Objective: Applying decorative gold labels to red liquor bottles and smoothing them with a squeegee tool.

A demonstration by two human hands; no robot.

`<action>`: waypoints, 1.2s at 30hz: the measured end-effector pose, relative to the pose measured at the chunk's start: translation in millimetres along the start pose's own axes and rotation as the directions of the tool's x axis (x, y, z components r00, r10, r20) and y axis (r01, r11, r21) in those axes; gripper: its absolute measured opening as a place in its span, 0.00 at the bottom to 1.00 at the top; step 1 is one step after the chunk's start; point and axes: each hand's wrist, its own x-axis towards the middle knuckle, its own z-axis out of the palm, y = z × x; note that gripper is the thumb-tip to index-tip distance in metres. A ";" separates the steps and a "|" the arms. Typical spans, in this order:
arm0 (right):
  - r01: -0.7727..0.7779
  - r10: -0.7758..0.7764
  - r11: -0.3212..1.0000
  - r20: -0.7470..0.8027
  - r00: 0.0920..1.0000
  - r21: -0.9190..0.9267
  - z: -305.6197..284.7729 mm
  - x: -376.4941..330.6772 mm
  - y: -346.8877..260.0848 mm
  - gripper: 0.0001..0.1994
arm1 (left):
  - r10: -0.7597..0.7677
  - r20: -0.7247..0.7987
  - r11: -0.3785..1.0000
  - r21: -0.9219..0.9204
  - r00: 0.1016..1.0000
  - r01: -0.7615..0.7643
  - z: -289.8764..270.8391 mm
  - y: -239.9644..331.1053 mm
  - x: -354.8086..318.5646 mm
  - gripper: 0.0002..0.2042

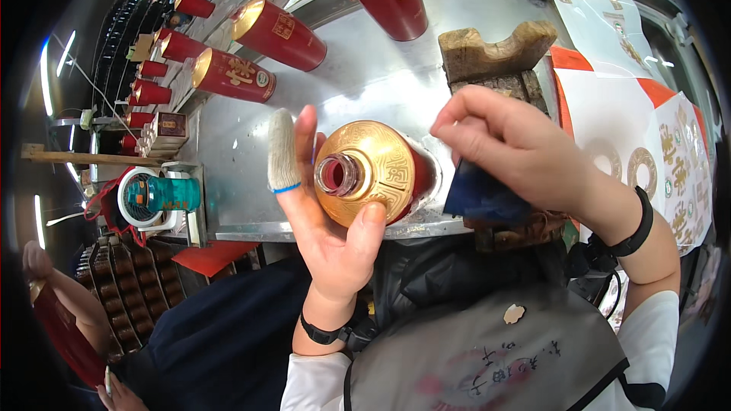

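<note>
Left hand (327,213) gripping gold-topped red bottle (371,171) over steel table (365,76) front edge, right hand (518,148) pinching blue cloth (480,196) beside it, 3 red bottles (278,34) lying beyond, wooden block (495,49) behind right.

Bottling workshop, steel workbench (365,68), rows of red gold-capped bottles (232,74), stacked printed packaging sheets (670,160)

Both hands raised: left (327,213) cupped, right (518,148) pinching.

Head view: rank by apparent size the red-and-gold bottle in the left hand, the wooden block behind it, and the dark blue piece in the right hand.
1. Red-and-gold bottle, though nearness to the camera enlarges it.
2. Wooden block, close to the bottle; that order is unsure.
3. Dark blue piece, partly hidden by the right hand.
</note>
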 end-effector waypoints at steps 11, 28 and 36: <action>0.247 -0.241 0.968 0.109 0.964 -0.047 11.0 4.9 13.3 0.26 | -0.154 0.040 0.980 -0.122 0.987 0.158 4.3 10.1 5.0 0.48; 0.269 -0.259 0.959 0.103 0.960 -0.095 10.7 4.8 10.4 0.25 | -0.232 0.067 0.954 -0.180 0.970 0.240 3.4 18.0 5.7 0.46; 0.263 -0.257 0.962 0.087 0.962 -0.069 14.1 5.6 11.9 0.25 | -0.289 -0.089 0.949 -0.158 0.953 0.273 10.4 19.5 -6.7 0.43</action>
